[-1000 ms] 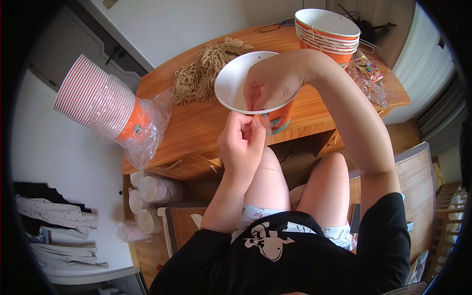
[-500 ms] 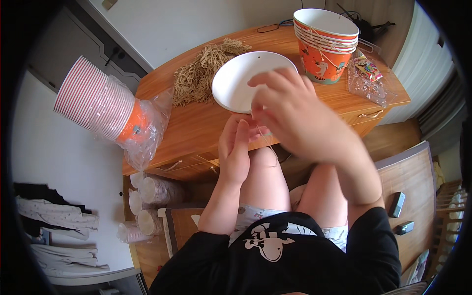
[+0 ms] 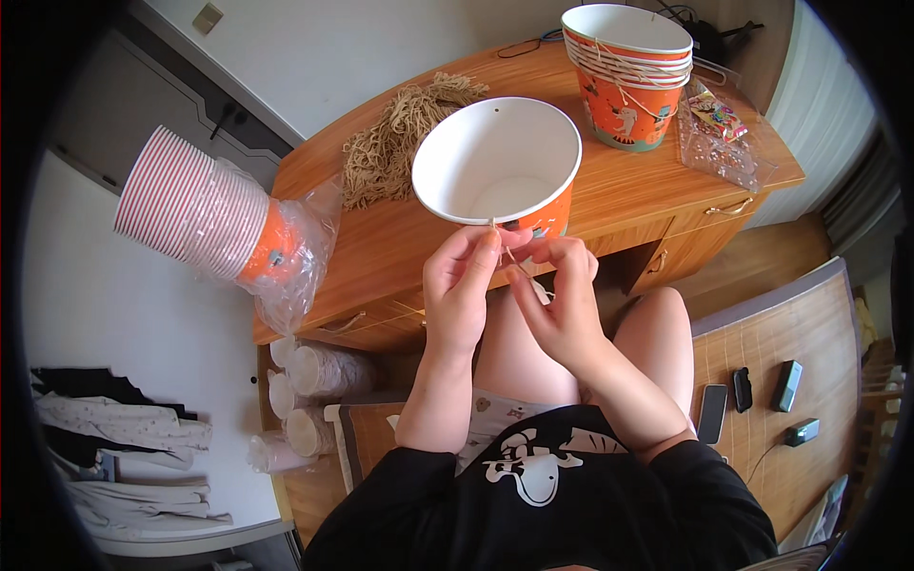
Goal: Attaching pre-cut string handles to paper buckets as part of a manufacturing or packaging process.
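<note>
Right hand (image 3: 566, 312) is now lowered to just beside the left hand (image 3: 457, 290), no longer held up over the bucket (image 3: 457, 162). On the curvy wooden tabletop (image 3: 381, 240), that orange, white-lined bucket is parked mouth-up at the near edge, with a twine heap (image 3: 395, 147) dumped to its left. Both hands' fingertips are pinched together on a skinny strand (image 3: 511, 255) right below the rim.

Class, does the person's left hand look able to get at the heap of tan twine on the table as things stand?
Probably yes: the bucket stands right of the twine heap, leaving a way in across the tabletop, though the left hand would likely first have to release the string it pinches.
</note>
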A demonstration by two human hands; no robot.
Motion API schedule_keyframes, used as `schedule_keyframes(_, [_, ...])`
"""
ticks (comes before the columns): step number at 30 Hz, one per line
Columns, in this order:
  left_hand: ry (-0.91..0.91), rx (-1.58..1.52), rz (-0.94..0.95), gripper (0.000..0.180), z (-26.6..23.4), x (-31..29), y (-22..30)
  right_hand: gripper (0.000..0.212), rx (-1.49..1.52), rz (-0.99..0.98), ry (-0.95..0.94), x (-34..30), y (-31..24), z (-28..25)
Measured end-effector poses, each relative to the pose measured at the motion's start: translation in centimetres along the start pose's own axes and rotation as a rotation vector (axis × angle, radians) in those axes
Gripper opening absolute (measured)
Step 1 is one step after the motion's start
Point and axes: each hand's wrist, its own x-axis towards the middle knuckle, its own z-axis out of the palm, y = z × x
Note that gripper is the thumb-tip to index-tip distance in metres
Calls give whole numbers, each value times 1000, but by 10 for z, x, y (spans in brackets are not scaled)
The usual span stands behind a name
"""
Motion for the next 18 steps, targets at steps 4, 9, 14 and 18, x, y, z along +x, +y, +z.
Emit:
schedule_keyframes(4, [21,22,-33,26,-3,-2,-1,25,586,259,-92,-2,1,-8])
schedule_keyframes(9, [48,108,-18,26,-1,-4,-2,24,992,340,-121,4,-10,-16])
schedule_keyframes(14, [82,228,96,26,6,-4,0,23,1120,339,-76,5,-19,-20])
schedule_keyframes(18, [88,245,65,26,3,-4,-3,24,1001,310,-77,2,-29,-16])
